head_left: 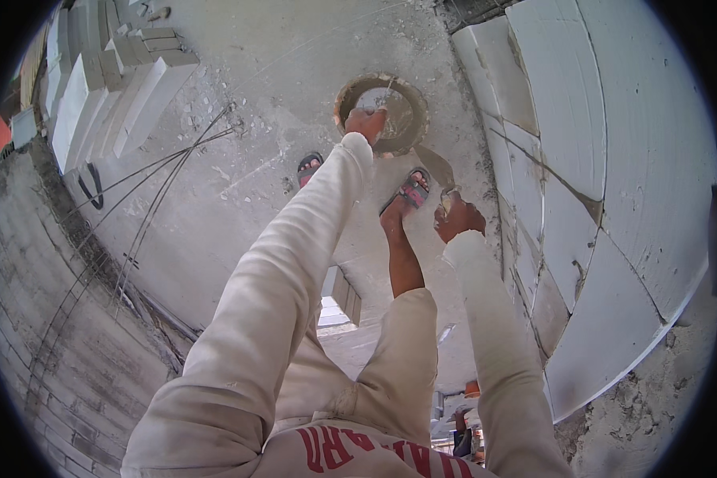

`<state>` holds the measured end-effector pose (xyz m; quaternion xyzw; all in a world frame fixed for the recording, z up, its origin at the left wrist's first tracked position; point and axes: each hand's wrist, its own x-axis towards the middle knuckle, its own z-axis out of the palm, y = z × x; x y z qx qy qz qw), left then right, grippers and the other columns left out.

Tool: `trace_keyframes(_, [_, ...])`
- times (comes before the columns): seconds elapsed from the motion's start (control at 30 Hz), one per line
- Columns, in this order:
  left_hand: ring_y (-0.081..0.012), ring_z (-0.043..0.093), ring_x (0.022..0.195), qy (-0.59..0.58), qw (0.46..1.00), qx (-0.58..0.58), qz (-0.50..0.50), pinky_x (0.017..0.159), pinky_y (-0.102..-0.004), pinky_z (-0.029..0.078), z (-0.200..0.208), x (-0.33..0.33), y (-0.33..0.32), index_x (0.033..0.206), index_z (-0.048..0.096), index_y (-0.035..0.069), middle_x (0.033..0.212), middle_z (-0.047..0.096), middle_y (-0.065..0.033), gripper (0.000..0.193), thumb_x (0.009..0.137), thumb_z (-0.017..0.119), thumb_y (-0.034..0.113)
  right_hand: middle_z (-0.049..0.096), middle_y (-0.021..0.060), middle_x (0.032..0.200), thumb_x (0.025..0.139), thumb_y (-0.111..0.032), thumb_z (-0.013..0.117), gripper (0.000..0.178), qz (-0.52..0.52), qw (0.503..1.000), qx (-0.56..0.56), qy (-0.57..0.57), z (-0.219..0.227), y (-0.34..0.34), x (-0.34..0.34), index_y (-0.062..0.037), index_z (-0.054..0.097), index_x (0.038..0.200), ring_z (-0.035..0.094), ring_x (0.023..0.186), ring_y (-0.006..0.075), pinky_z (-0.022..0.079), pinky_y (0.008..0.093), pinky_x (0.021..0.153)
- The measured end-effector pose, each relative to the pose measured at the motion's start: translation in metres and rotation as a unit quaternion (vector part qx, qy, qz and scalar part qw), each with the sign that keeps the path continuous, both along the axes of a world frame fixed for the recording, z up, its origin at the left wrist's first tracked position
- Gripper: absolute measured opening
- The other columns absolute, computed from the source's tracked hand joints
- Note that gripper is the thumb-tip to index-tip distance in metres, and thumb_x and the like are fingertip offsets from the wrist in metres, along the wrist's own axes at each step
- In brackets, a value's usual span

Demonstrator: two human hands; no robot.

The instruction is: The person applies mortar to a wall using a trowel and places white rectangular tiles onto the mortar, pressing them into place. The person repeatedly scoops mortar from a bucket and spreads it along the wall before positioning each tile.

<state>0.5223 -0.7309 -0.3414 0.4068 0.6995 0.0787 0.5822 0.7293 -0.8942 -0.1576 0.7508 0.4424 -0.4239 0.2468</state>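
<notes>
A round, mortar-caked basin (pixel 419 102) stands on the floor just beyond my feet, with wet grey mix inside. My left hand (pixel 366 124) is closed in a fist over its near left rim. Just past those fingers a pale, flat, rounded shape (pixel 372 98) shows inside the basin; whether the hand grips it I cannot tell. Lower and to the right, my right hand (pixel 459 217) is wrapped round the handle of a trowel (pixel 436 165). Its grey, mortar-coloured blade points away from me, between my sandalled foot and the block wall, near the basin.
A wall of large white blocks (pixel 562 72) with mortar joints rises on the right. White blocks (pixel 147 99) are stacked at the far left. Thin rods (pixel 171 163) cross the dusty floor toward a low wall (pixel 48 319). A block (pixel 340 296) lies behind my legs.
</notes>
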Motion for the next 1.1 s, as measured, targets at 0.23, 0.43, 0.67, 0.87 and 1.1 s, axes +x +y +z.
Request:
trace_keyframes(0.23, [-0.0185,0.065,0.084,0.001,0.995,0.036,0.089,0.075,-0.0312,0.051,-0.037,-0.085,-0.007,0.117,0.07,-0.001,0.101,0.069,-0.0102,0.044,0.095,0.072,0.037,0.072,0.0203,0.114,0.09,-0.026,0.072,0.04,0.256,0.964,0.074,-0.006,-0.114,0.086,-0.038,-0.0069,0.064,0.123,0.071,0.109,0.037,0.056,0.0499,0.093])
trace_keyframes(0.43, [-0.0263,0.062,0.111,-0.148,0.967,-0.154,0.137,0.092,-0.0346,0.05,-0.082,-0.1,-0.029,0.141,0.055,0.0,0.136,0.06,-0.0166,0.069,0.086,0.078,0.036,0.075,0.0172,0.103,0.088,-0.024,0.073,0.028,0.24,0.952,0.187,-0.023,-0.262,0.085,-0.079,-0.0039,0.071,0.108,0.074,0.099,0.0377,0.058,0.0498,0.089])
trace_keyframes(0.67, [-0.0223,0.064,0.098,-0.07,0.983,-0.092,0.14,0.089,-0.0327,0.049,-0.081,-0.108,-0.051,0.14,0.058,-0.004,0.109,0.069,-0.0123,0.073,0.08,0.081,0.031,0.067,0.0067,0.078,0.085,-0.034,0.083,0.034,-0.054,0.94,0.097,0.324,-0.261,0.06,-0.019,-0.0047,0.066,0.09,0.067,0.068,0.0207,0.053,0.0385,0.059])
trace_keyframes(0.87, [-0.0342,0.072,0.105,-0.002,0.995,-0.1,0.026,0.097,-0.0415,0.053,-0.026,-0.227,-0.134,0.128,0.069,0.0,0.112,0.075,-0.0199,0.053,0.088,0.074,0.035,0.054,-0.0013,0.067,0.09,-0.025,0.073,0.022,-0.399,0.838,0.044,0.371,-0.018,0.037,-0.026,-0.007,0.063,0.084,0.052,0.053,0.0096,0.04,0.028,0.045])
trace_keyframes(1.1, [-0.0245,0.073,0.07,0.052,0.959,-0.222,0.17,0.061,-0.0342,0.063,0.109,-0.368,-0.23,0.112,0.07,-0.005,0.089,0.074,-0.0152,0.025,0.089,0.071,0.005,0.056,0.0014,0.066,0.092,-0.019,0.069,0.019,-0.442,0.806,0.174,0.354,0.279,0.061,0.044,-0.0039,0.064,0.083,0.053,0.05,0.0102,0.041,0.028,0.042])
